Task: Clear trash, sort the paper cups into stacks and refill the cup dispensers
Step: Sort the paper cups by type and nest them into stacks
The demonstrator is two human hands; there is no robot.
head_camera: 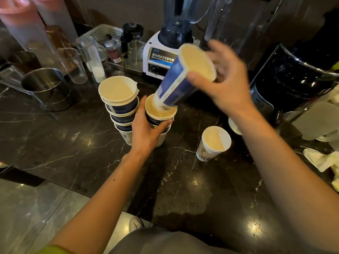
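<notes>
Dark veined marble counter point(55, 143) catching glints of light, glossy grey tiled floor point(27, 208), plain wall point(128, 8)

A tilted blue cup point(178, 77) enters a short stack point(159, 116) beside a taller stack point(120, 105) (one white cup point(213, 143) stands apart).

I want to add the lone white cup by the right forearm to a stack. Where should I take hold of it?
Grip the white cup round its upper side wall just under the rim, coming from above: it stands upright and apart, mouth open.
</notes>
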